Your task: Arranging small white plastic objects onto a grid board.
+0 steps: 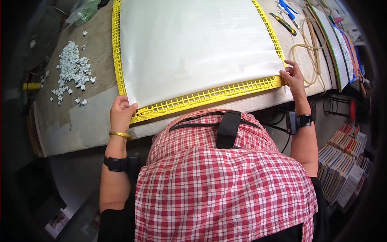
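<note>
A large white sheet lies over a yellow lattice frame, whose openwork rim shows along the left, right and near sides. At the near left corner, my left hand pinches the sheet's corner between thumb and fingers, close against the rim. My right hand has its fingertips closed on the sheet's near right corner, beside the frame. Between the hands the near edge of the sheet stops short of the frame's near rim. The far end of both is cut off by the picture's top.
Many small white pieces are heaped on the table at left. At right lie a yellow-and-black utility knife, a blue air gun and a tan hose. Panels stand beyond; stacked flat pieces sit lower right.
</note>
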A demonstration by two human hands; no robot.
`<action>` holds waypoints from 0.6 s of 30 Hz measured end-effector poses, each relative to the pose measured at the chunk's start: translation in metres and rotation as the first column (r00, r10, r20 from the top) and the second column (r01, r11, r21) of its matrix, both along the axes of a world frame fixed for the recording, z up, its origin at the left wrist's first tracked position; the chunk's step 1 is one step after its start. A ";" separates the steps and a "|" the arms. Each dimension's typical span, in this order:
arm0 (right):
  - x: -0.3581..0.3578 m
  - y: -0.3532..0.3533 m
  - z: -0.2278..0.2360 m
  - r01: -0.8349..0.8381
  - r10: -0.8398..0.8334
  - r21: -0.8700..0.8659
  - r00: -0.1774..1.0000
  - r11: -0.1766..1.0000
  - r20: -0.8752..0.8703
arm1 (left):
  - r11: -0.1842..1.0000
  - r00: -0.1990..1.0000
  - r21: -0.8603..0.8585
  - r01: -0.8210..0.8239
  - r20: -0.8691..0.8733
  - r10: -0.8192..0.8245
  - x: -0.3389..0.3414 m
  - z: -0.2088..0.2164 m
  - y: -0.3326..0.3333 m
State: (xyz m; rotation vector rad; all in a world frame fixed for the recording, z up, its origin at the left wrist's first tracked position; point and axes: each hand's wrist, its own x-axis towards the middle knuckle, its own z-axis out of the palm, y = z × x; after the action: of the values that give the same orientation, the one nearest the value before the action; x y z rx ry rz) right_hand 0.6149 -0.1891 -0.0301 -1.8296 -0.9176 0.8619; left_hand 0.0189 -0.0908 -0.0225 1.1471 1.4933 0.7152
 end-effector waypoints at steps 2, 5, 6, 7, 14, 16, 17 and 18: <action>0.003 -0.001 -0.004 -0.018 0.018 0.006 0.999 1.000 0.043 | 1.000 1.000 0.017 0.013 -0.014 -0.013 0.003 -0.002 0.000; -0.002 0.001 -0.003 -0.055 0.052 0.020 0.991 0.998 0.120 | 0.998 1.000 0.063 0.013 0.003 -0.014 0.004 -0.002 0.000; -0.002 0.002 -0.002 -0.067 0.064 0.015 0.986 0.998 0.156 | 0.998 0.999 0.066 0.020 -0.034 -0.017 0.005 -0.003 0.001; -0.002 0.003 -0.003 -0.068 0.065 0.018 0.986 0.998 0.156 | 0.997 0.997 0.069 0.025 -0.072 -0.020 0.006 -0.003 0.004; -0.003 0.010 -0.001 -0.132 0.128 -0.006 0.949 0.991 0.288 | 0.987 0.955 0.146 0.070 -0.296 -0.024 0.003 -0.014 0.003; 0.003 0.007 -0.016 -0.145 0.127 0.012 0.900 0.989 0.416 | 0.980 0.877 0.158 0.119 -0.480 -0.029 0.012 -0.014 0.013; -0.005 0.006 -0.015 -0.163 0.139 0.011 0.873 0.987 0.467 | 0.981 0.813 0.134 0.143 -0.582 -0.038 0.019 -0.004 0.010; -0.010 0.007 -0.011 -0.164 0.151 -0.018 0.855 0.986 0.496 | 0.980 0.811 0.141 0.140 -0.584 -0.031 0.017 0.002 0.006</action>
State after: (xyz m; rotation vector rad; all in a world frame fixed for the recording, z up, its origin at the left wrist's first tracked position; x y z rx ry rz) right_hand 0.6048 -0.1825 -0.0406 -2.0146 -1.4107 0.4674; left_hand 0.0363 -0.0844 -0.0203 1.6660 1.8914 0.4536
